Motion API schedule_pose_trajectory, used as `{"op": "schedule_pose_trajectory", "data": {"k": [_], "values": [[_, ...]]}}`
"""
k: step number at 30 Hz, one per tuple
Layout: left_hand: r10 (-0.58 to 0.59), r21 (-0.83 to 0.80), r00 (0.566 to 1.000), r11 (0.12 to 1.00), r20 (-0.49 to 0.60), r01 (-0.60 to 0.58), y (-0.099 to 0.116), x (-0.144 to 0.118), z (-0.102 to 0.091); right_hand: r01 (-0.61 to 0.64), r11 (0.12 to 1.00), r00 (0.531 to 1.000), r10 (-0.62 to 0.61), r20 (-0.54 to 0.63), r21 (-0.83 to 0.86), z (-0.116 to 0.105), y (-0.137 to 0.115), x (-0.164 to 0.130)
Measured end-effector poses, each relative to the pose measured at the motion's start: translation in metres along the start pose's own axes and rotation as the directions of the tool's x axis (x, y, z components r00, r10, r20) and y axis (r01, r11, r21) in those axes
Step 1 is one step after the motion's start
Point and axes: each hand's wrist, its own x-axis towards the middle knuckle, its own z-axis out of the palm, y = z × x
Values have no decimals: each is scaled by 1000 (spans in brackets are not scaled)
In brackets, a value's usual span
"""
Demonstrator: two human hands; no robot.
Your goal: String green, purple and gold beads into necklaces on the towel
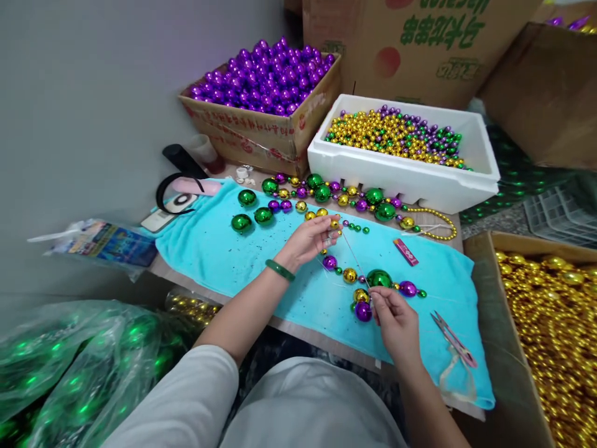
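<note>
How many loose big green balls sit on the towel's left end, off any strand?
3. One green ball is farthest back, one to its right and nearer, one nearest the left hand. The other big greens look strung; none seems hidden.

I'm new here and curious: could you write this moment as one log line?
left hand: pinches thread end | right hand: pinches thread by bead string | surface: blue towel | nearby: snips
</note>
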Motion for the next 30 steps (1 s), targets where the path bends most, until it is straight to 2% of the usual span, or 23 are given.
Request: {"op": "schedule_pose_trajectory", "data": {"k": [3, 6, 12, 15, 19, 23, 25, 26, 27, 28, 29, 30], "values": [[-2, -66, 1000, 998, -16, 1, 1, -9, -1, 17, 1000, 1000, -17, 5, -18, 0, 3, -1], [20, -65, 999, 998, -31, -22, 1, -12, -2, 32, 999, 999, -32, 12, -20, 1, 4, -3], [29, 50, 997, 998, -71, -26, 3, -14, -1, 32, 999, 999, -31, 20, -33, 1, 1, -6], [90, 146, 993, 986, -77, -78, 3, -14, -3, 39, 997, 999, -37, 24, -64, -1, 1, -6], [190, 256, 982, 949, 6, -185, -4, -19, -1, 28, 996, 997, -21, 76, -88, 0, 4, -4], [102, 427, 977, 887, 188, -175, -11, -29, 2, 3, 999, 994, 2, 109, -39, 6, 7, -1], [145, 623, 970, 745, 197, -238, -5, -29, -5, -1, 1000, 996, 1, 92, -2, 8, 7, 1], [228, 743, 961, 614, 158, -268, 2, -27, -12, 1, 1000, 997, -2, 81, 10, 9, 7, 2], [338, 859, 935, 440, 109, -260, 11, -25, -21, 3, 1000, 997, -4, 72, 15, 8, 6, 2], [458, 950, 886, 241, 68, -197, 21, -22, -32, 3, 1000, 998, -4, 68, 14, 8, 6, 3], [546, 996, 837, 48, 42, -81, 33, -19, -43, -1, 1000, 998, 0, 71, 13, 7, 6, 3], [585, 992, 810, -119, 27, 53, 44, -15, -55, -7, 1000, 997, 6, 75, 13, 7, 6, 3]]}}
